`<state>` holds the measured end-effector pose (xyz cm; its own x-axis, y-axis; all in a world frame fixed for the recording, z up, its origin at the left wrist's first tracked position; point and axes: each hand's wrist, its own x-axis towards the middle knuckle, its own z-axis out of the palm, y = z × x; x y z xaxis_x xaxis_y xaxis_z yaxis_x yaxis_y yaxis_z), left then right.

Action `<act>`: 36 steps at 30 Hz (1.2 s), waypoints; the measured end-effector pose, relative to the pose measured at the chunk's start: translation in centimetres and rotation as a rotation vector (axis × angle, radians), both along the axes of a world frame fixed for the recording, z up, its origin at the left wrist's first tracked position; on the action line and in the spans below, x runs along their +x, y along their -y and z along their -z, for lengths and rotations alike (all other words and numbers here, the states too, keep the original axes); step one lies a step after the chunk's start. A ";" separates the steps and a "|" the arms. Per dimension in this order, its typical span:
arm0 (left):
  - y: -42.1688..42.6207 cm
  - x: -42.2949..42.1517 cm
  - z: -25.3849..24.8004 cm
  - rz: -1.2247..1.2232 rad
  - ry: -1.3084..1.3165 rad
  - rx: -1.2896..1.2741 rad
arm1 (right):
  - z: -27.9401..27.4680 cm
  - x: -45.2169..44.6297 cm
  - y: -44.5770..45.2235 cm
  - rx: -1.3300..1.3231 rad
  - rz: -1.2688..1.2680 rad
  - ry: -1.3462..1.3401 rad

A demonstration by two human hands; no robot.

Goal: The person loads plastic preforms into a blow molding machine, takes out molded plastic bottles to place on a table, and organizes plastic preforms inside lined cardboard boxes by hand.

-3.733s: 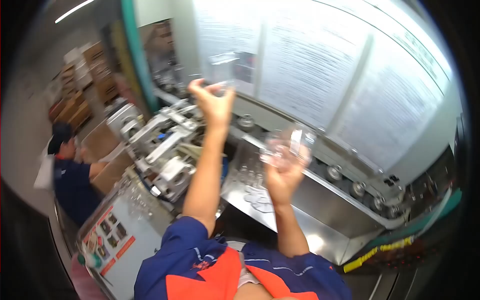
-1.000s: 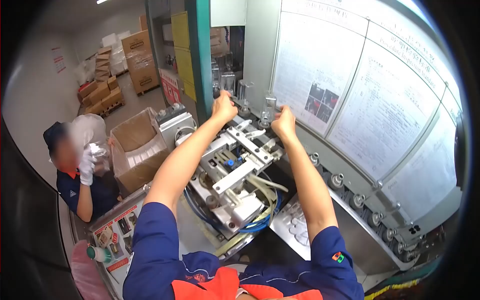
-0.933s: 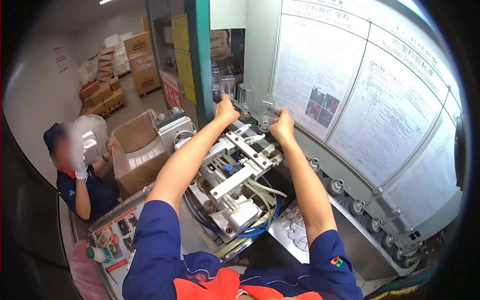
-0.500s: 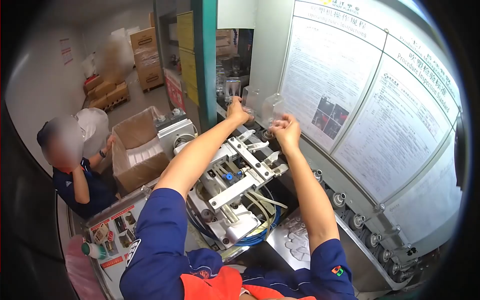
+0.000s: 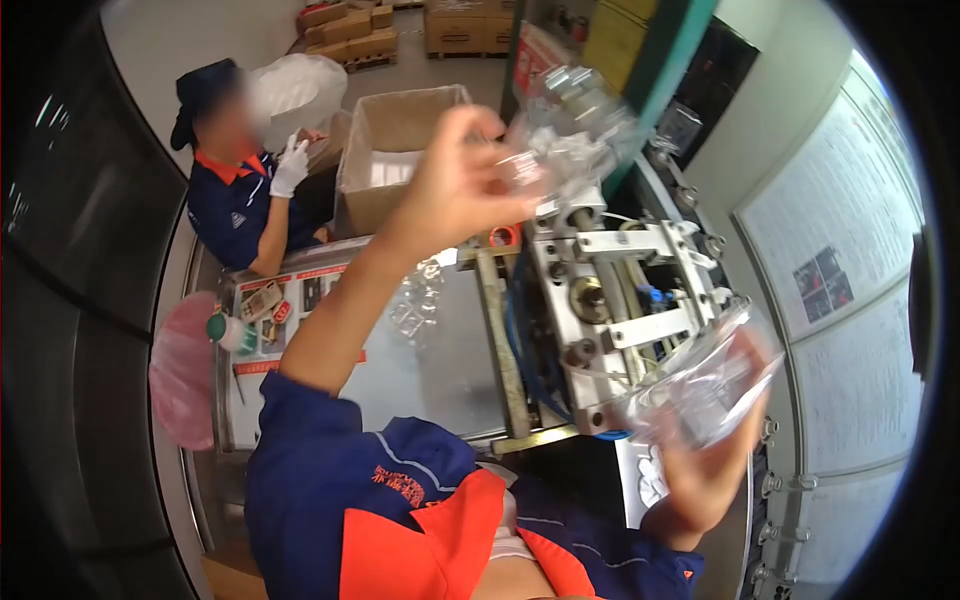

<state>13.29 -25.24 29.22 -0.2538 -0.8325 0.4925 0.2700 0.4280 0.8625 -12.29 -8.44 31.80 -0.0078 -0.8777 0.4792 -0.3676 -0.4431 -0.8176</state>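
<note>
My left hand (image 5: 465,180) is raised left of the metal mechanism, its fingers curled round a clear plastic container (image 5: 575,125), blurred by motion; whether it is one piece or more I cannot tell. At the right, my right hand (image 5: 715,450) holds another clear plastic container (image 5: 700,390), tilted and also blurred, in front of the mechanism's near right side. Between the hands stands the metal mechanism (image 5: 630,325) with white bars and a blue fitting. Several small clear pieces (image 5: 415,305) lie on the worktable (image 5: 430,385) below my left forearm.
A co-worker (image 5: 235,170) with a white glove stands at the upper left beside an open lined carton (image 5: 400,110). A green-capped bottle (image 5: 232,333) and a picture sheet lie at the worktable's left. Posted documents (image 5: 820,260) cover the right wall; a green post (image 5: 675,70) rises behind the mechanism.
The view has turned left. Both hands have left the row of holders along the wall; each now carries clear plastic, the left over beside the mechanism, the right nearer to my body.
</note>
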 end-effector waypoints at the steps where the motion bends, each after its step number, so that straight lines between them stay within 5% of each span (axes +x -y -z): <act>1: -1.8 3.5 1.8 -0.101 0.049 0.021 | 0.3 1.7 -0.7 0.067 -0.099 -0.166; 3: -3.9 10.9 7.3 -0.362 0.274 0.087 | 2.1 5.6 -0.8 0.189 -0.247 -0.369; 6: -7.7 18.2 14.3 -0.735 0.634 0.346 | 6.9 11.6 0.8 0.384 -0.422 -0.262; 12: -7.2 27.6 30.5 -0.856 0.934 0.314 | 15.3 19.7 4.1 0.455 -0.409 -0.168; 20: 1.8 28.1 35.4 -0.782 1.053 0.171 | 22.8 27.4 12.5 0.206 -0.105 -0.517; 28: 6.9 27.4 37.5 -0.709 1.068 0.069 | 31.7 33.0 23.3 0.308 -0.111 -0.981; 36: 8.6 26.1 37.6 -0.630 0.949 0.025 | 37.8 34.7 26.8 0.411 -0.217 -1.001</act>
<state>39.37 -33.84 -8.42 -0.0485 -0.9507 0.3062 -0.7534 0.2361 0.6138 22.42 -35.24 -5.99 0.3943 -0.9073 -0.1458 -0.8931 -0.3409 -0.2936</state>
